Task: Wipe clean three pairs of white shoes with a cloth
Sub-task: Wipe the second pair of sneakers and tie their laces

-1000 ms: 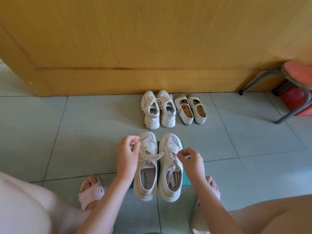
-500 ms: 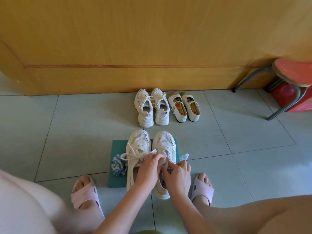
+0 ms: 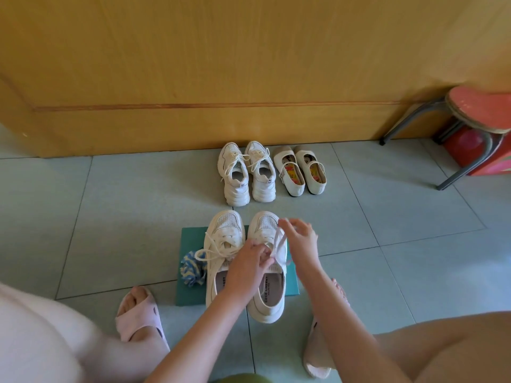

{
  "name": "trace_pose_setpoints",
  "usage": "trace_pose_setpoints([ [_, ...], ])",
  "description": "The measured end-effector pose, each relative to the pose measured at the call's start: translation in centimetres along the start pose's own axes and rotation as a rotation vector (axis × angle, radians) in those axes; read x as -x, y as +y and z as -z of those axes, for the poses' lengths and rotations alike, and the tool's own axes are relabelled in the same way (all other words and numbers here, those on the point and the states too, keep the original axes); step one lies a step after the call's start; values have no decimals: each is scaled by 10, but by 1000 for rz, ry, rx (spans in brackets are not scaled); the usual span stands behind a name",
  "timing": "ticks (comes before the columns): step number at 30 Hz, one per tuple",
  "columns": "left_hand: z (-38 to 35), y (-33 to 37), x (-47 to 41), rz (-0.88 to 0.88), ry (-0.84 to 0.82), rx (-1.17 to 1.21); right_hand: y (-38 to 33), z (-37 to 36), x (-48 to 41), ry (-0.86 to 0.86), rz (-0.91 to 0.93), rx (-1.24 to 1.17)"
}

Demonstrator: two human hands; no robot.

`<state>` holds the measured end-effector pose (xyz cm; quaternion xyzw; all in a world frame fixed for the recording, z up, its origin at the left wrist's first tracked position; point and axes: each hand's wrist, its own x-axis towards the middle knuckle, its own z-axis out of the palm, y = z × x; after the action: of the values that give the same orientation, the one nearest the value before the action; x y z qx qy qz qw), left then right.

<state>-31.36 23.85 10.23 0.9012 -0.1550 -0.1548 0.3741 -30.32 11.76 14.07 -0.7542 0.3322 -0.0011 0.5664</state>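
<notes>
A pair of white mesh sneakers (image 3: 224, 246) stands side by side on a teal mat (image 3: 190, 239) in front of me. My left hand (image 3: 250, 265) pinches the lace over the tongue of the right sneaker (image 3: 266, 299). My right hand (image 3: 300, 239) holds the same lace pulled up and out to the right. A blue and white cloth (image 3: 191, 269) lies bunched on the mat, left of the sneakers. Farther back, by the wooden door, stand a pair of chunky white sneakers (image 3: 247, 174) and a pair of white strap shoes (image 3: 302, 170).
A wooden door (image 3: 221, 64) closes off the back. A red-topped stool (image 3: 478, 111) with grey metal legs stands at the right, a red object under it. My feet in pink slippers (image 3: 138, 319) flank the mat on the pale tiled floor (image 3: 387, 230).
Both hands moved from the two sneakers onto the right sneaker's lace. My right hand has since lifted and pulled the lace up to the right.
</notes>
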Motion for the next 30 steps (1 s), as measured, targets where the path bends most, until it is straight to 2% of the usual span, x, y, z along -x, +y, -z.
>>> trace_pose_setpoints([
  [3,1,4,-11,64,12,30,-15,9,-18,60,82,123],
  [6,0,3,-20,195,-16,169,-12,15,-19,102,153,268],
  [10,0,3,-25,384,-59,370,25,9,4,21,251,499],
  [13,-1,5,-23,396,-12,403,47,6,19,-52,378,619],
  [17,-3,3,-18,383,71,478,59,9,22,-58,575,839],
  [21,-4,1,-17,364,102,494,61,8,18,-84,688,989],
  [24,-4,-1,-19,353,84,467,63,6,17,-91,690,972],
  [28,1,-2,-20,293,56,421,58,8,14,-107,541,746],
  [30,4,-1,-23,286,13,430,43,13,10,-51,478,683],
])
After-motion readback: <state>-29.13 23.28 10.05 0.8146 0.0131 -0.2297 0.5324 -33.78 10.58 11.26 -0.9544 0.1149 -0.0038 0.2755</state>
